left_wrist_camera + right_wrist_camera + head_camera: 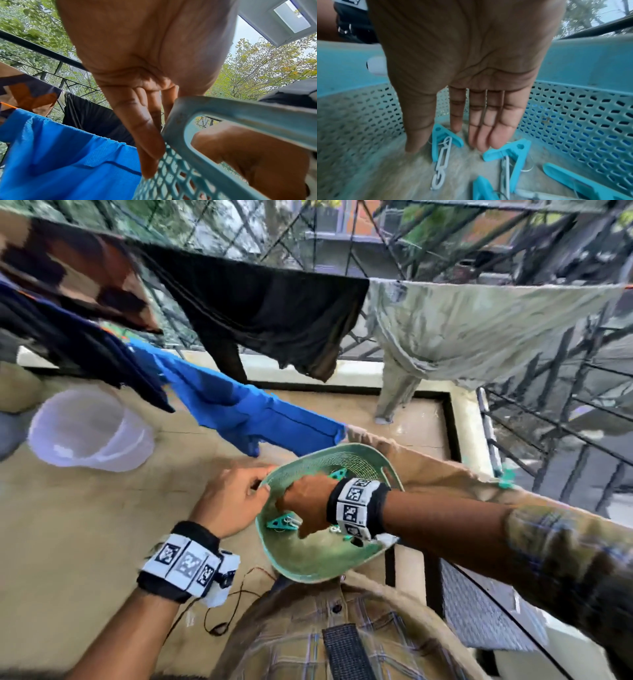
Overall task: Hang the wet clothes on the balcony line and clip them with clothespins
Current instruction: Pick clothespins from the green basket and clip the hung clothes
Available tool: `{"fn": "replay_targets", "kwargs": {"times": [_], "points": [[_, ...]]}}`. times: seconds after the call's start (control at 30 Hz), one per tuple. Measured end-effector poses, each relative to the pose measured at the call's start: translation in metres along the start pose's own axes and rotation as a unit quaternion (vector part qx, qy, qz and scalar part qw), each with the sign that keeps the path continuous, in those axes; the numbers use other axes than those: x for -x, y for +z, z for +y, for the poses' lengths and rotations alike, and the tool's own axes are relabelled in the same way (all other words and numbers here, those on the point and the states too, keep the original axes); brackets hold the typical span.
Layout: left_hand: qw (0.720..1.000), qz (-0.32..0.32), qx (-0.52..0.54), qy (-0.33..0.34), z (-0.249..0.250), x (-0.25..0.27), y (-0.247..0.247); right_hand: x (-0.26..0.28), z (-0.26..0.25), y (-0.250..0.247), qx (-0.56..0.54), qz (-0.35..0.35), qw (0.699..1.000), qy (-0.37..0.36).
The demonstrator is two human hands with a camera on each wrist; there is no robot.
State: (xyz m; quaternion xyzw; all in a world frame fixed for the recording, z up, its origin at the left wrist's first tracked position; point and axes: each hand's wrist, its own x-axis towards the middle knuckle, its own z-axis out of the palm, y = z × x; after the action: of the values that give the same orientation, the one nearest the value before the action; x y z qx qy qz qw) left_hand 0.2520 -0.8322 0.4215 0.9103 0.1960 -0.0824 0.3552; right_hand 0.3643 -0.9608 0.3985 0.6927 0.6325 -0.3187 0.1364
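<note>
A person's left hand [230, 501] pinches the rim of a tilted green basket [373, 556]; the right hand [467, 83], grip spread, reaches for clothespins [444, 143] inside. The tilt could spill them.

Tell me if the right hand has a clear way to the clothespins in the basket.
Probably yes. The right hand is already inside the basket, fingers straight just above a clothespin, with nothing between them. The left hand holds the rim.
</note>
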Motion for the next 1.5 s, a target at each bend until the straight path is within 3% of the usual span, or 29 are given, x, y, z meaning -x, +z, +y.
{"fn": "replay_targets", "kwargs": {"times": [0.33, 0.87, 1.07, 1.23, 1.5], "points": [[0.999, -0.004, 0.013, -0.048, -0.048, 0.01, -0.031, -0.055, -0.042, -0.026, 0.058, -0.012, 0.998, 0.026], [0.998, -0.012, 0.022, -0.063, -0.074, -0.002, -0.048, -0.114, -0.048, -0.022, 0.055, -0.011, 0.998, 0.041], [0.998, -0.007, 0.026, -0.054, -0.074, -0.007, -0.051, -0.118, -0.051, -0.022, 0.049, 0.033, 0.997, 0.049], [0.999, -0.01, 0.025, -0.044, -0.072, -0.008, -0.053, -0.117, -0.051, -0.028, 0.069, 0.015, 0.997, 0.044], [0.998, -0.018, 0.033, -0.048, -0.081, -0.006, -0.058, -0.095, -0.038, -0.049, -0.025, 0.044, 0.998, 0.032]]}}
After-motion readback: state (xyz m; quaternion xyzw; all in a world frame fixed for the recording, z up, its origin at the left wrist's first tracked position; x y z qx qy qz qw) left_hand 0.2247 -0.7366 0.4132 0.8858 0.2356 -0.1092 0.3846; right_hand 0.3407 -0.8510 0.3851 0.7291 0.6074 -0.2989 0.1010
